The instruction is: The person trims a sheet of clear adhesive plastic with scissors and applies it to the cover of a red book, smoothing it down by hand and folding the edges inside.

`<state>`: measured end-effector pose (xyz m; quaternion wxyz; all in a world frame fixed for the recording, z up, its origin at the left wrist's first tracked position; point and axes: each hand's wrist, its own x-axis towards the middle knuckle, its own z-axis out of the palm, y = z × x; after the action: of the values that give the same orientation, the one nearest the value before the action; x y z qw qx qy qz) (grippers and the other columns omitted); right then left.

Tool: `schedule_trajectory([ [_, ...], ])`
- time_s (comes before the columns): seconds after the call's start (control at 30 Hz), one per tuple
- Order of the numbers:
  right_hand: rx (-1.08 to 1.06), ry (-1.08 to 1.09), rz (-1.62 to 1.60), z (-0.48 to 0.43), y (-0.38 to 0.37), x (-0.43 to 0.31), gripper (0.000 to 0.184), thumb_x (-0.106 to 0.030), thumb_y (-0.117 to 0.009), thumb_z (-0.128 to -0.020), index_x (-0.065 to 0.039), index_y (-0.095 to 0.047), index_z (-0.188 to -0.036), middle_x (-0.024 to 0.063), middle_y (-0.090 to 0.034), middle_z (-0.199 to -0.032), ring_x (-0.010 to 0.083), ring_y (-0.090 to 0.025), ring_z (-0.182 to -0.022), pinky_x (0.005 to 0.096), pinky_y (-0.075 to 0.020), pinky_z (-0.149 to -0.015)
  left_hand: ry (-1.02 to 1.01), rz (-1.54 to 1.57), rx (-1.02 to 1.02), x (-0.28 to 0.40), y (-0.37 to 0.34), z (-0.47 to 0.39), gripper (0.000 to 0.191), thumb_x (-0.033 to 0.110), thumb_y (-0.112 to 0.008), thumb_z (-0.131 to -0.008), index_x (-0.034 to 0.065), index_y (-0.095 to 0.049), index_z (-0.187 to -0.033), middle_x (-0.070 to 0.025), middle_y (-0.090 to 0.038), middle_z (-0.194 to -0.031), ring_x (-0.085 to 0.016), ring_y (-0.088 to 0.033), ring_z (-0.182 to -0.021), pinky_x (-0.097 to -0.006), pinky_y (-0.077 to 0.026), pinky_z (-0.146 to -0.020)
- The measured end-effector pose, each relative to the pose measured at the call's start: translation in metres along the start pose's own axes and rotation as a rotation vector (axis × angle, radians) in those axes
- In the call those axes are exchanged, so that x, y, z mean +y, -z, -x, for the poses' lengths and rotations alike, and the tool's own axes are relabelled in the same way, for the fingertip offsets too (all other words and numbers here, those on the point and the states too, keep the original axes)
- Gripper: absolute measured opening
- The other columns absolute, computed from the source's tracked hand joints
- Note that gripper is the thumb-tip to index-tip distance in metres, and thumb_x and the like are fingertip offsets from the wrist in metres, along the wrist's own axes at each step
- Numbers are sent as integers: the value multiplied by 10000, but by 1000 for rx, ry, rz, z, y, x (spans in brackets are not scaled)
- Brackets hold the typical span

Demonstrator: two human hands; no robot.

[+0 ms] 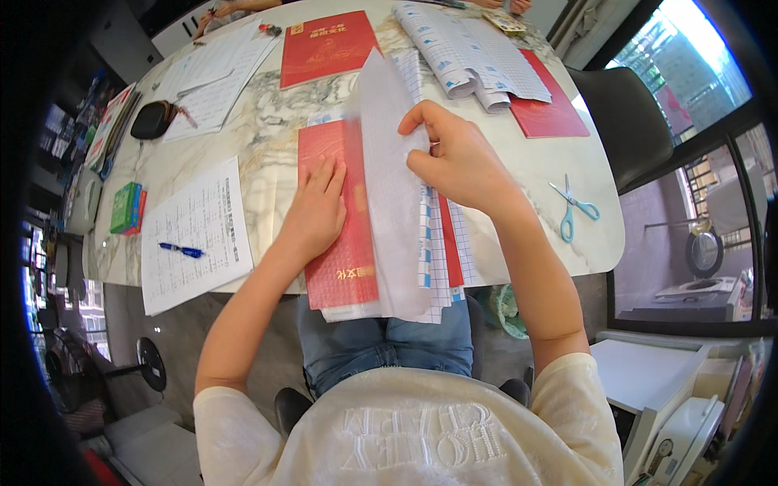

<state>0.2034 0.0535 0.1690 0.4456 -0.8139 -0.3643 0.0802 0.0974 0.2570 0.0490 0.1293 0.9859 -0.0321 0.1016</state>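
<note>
My left hand (317, 203) lies flat on a red-covered book (328, 276), which sits at the table's near edge and is overlaid with clear plastic film. To its right, my right hand (459, 158) pinches the edge of a whitish translucent sheet (389, 200) that stands raised and curled over the book. Under that sheet, white backing paper with a blue grid (436, 304) pokes out beside a narrow red strip (450, 243). Right of my right forearm lie light-blue-handled scissors (571, 209), with their blades apart.
Another red book (328, 45) lies farther back. Rolled grid-backed film (456, 54) partly covers a red booklet (550, 109). Printed sheets (200, 249) bear a blue pen (181, 249); a black case (153, 119) and small green box (126, 208) are left. Other people's hands (519, 6) show at the far edge.
</note>
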Motion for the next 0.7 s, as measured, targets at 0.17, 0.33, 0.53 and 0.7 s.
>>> schedule_trajectory([
  [0.17, 42, 20, -44, 3, -5, 14, 116, -96, -543, -820, -22, -564, -908, 33, -459, -624, 102, -405, -532, 283, -343, -501, 80, 181, 175, 10, -21, -8, 449, 46, -449, -849, -112, -430, -1269, -292, -390, -1355, -416, -351, -1287, -438, -276, -1090],
  [0.33, 52, -6, -49, 4, -6, 17, 169, -145, -499, -893, 0, -585, -894, 166, -625, -741, 274, -596, -652, 358, -453, -611, 22, -13, 184, 19, -20, -7, 467, 149, -455, -896, -107, -419, -1285, -268, -384, -1374, -396, -348, -1297, -451, -265, -1089],
  [0.53, 113, 8, -68, 4, -9, 31, 104, -80, -534, -871, -18, -576, -943, 97, -546, -581, 168, -498, -518, 314, -375, -511, 56, -107, 139, 22, -20, -6, 503, 277, -350, -973, -45, -368, -1358, -232, -343, -1423, -393, -303, -1326, -444, -217, -1106],
  [0.7, 184, -29, -161, 4, -9, 33, 166, -89, -626, -818, -17, -560, -952, 38, -483, -497, 101, -420, -455, 289, -319, -452, 52, -147, 110, 25, -16, -5, 503, 297, -340, -974, 12, -355, -1388, -198, -328, -1444, -390, -281, -1337, -453, -203, -1107],
])
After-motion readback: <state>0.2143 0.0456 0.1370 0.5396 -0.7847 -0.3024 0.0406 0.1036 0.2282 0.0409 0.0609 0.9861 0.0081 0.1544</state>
